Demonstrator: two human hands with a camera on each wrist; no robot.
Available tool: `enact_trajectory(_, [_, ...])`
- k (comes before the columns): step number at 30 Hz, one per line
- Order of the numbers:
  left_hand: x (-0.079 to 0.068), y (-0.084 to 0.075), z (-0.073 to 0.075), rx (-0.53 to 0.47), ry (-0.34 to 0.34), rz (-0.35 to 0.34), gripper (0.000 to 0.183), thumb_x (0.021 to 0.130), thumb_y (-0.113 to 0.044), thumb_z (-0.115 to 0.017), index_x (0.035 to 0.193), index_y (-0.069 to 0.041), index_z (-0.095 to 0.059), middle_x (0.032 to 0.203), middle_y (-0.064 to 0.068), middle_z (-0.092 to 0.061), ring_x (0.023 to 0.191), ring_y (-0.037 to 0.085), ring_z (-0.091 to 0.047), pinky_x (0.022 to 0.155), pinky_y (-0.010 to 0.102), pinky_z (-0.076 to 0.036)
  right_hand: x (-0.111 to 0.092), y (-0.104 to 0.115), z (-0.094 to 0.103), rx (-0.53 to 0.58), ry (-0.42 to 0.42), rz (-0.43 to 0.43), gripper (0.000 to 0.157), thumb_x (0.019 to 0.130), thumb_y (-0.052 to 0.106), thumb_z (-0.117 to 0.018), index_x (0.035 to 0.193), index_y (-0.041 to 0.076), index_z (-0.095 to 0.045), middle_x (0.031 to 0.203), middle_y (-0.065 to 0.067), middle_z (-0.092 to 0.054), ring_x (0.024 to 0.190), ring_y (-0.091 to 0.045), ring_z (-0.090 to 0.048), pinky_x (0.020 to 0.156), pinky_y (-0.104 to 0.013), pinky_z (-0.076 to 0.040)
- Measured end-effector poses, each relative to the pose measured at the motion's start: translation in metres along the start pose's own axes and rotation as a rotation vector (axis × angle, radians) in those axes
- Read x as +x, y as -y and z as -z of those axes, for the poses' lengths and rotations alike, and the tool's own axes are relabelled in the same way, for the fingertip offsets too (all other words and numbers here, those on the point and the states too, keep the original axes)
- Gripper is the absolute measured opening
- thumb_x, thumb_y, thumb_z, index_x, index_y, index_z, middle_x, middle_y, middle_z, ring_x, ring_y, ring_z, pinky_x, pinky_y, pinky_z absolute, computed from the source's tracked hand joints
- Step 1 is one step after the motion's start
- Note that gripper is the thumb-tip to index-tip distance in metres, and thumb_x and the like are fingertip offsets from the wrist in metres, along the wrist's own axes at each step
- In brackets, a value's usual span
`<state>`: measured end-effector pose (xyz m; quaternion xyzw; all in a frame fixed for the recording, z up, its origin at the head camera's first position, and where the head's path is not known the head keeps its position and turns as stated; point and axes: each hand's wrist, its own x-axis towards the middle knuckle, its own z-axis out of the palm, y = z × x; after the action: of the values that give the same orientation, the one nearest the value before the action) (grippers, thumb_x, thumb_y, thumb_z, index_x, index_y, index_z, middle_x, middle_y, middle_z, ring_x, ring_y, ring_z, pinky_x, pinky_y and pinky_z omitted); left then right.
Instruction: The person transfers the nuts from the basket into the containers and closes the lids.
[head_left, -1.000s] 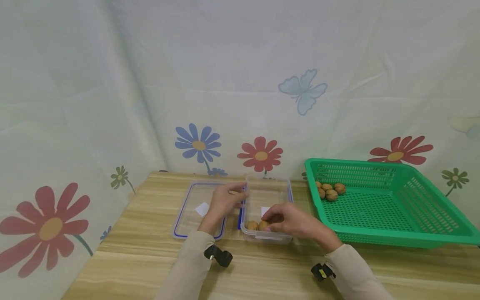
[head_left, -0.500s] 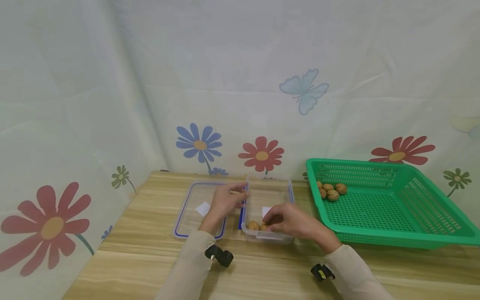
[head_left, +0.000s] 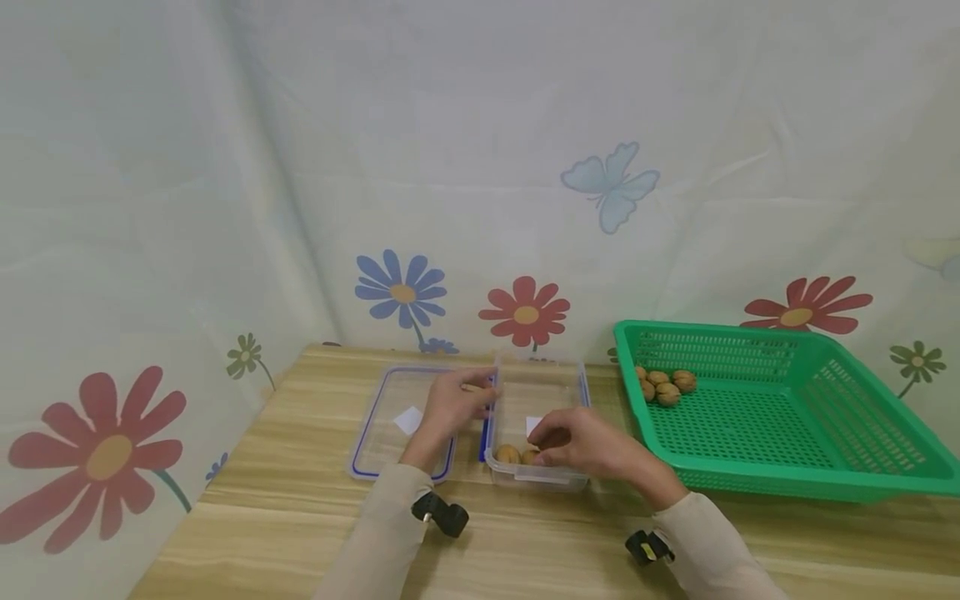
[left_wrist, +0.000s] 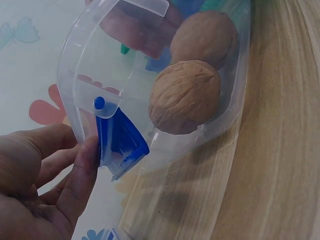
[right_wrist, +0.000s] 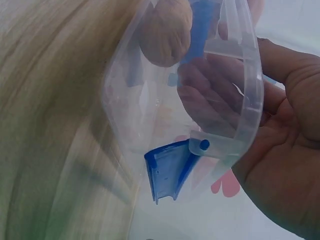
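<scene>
A clear plastic food box (head_left: 551,477) stands with its top off and its blue side latches (left_wrist: 120,140) hanging down. Inside, at its near end, lie two walnuts (left_wrist: 185,97), side by side. My left hand (head_left: 453,404) holds the box's left rim, thumb and finger beside the latch. Over the right rim, my right hand (head_left: 588,442) reaches in, fingers loosely bent above the walnuts. The right wrist view shows those fingers (right_wrist: 215,92) through the plastic, apart from the visible walnut (right_wrist: 167,32). In the head view the right hand partly covers one walnut.
The blue-edged lid (head_left: 390,429) lies flat on the wooden table (head_left: 277,475), left of the box. At the right stands a green basket (head_left: 757,462) with several walnuts (head_left: 667,393) in its left corner. A flowered curtain (head_left: 450,167) hangs behind.
My right hand has lowered slightly into the box, and the walnut by its fingertips shows less. The left hand stays on the rim. The head view has shifted slightly.
</scene>
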<state>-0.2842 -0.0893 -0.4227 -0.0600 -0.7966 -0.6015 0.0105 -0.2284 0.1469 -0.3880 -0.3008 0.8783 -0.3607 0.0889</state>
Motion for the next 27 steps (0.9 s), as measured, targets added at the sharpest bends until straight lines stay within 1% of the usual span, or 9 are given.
enact_trajectory(4, [0.000,0.001,-0.001,-0.001,-0.003,0.010,0.040,0.097,-0.009,-0.078,0.137,-0.006,-0.072,0.112,0.012,-0.072,0.076,0.023,-0.076,0.072,0.032,-0.067,-0.003,0.003,0.005,0.012,-0.016,-0.010,0.021,0.095,0.012,-0.082,0.113,0.001,-0.077,0.107,-0.007,-0.077,0.096,-0.015,-0.071,0.088,-0.033,-0.063])
enact_trajectory(7, [0.000,0.001,-0.002,0.013,-0.010,0.024,0.041,0.097,-0.010,-0.078,0.137,-0.008,-0.072,0.112,0.011,-0.072,0.075,0.021,-0.075,0.072,0.032,-0.067,-0.008,0.008,0.014,0.018,-0.049,0.002,0.021,0.095,0.014,-0.082,0.113,0.003,-0.078,0.107,-0.006,-0.077,0.095,-0.014,-0.072,0.088,-0.032,-0.063])
enact_trajectory(12, [0.000,0.000,-0.001,0.025,-0.011,0.029,0.041,0.098,-0.012,-0.079,0.138,-0.008,-0.071,0.115,0.011,-0.072,0.076,0.020,-0.076,0.072,0.032,-0.067,-0.017,0.020,0.033,0.037,-0.093,0.002,0.020,0.097,0.016,-0.081,0.115,0.008,-0.078,0.108,-0.001,-0.077,0.097,-0.014,-0.073,0.086,-0.031,-0.063])
enact_trajectory(16, [-0.001,-0.001,-0.001,0.026,-0.012,0.031,0.041,0.097,-0.012,-0.079,0.138,-0.008,-0.072,0.115,0.011,-0.072,0.076,0.021,-0.076,0.072,0.031,-0.067,-0.025,0.028,0.051,0.045,-0.118,0.006,0.024,0.098,0.018,-0.080,0.119,0.007,-0.077,0.113,-0.002,-0.075,0.102,-0.018,-0.073,0.085,-0.028,-0.063])
enact_trajectory(19, [-0.001,-0.002,-0.001,0.033,-0.012,0.034,0.041,0.098,-0.012,-0.078,0.138,-0.009,-0.071,0.115,0.010,-0.072,0.076,0.020,-0.075,0.072,0.031,-0.066,-0.030,0.033,0.065,0.016,-0.145,0.003,0.026,0.097,0.020,-0.081,0.120,0.007,-0.077,0.114,-0.001,-0.075,0.103,-0.018,-0.072,0.086,-0.028,-0.063])
enact_trajectory(25, [-0.001,-0.001,-0.002,0.031,-0.012,0.037,0.041,0.098,-0.012,-0.078,0.138,-0.009,-0.071,0.117,0.011,-0.071,0.076,0.020,-0.075,0.073,0.032,-0.067,-0.038,0.042,0.091,-0.091,-0.193,-0.026,0.028,0.096,0.021,-0.083,0.120,0.009,-0.077,0.112,-0.002,-0.075,0.102,-0.018,-0.072,0.090,-0.037,-0.064])
enact_trajectory(27, [-0.001,-0.001,-0.002,0.031,-0.009,0.030,0.041,0.099,-0.011,-0.078,0.139,-0.008,-0.071,0.117,0.011,-0.071,0.076,0.020,-0.075,0.072,0.032,-0.067,-0.040,0.042,0.099,-0.094,-0.202,-0.035,0.028,0.096,0.020,-0.082,0.121,0.008,-0.077,0.113,-0.003,-0.075,0.101,-0.018,-0.072,0.087,-0.036,-0.064])
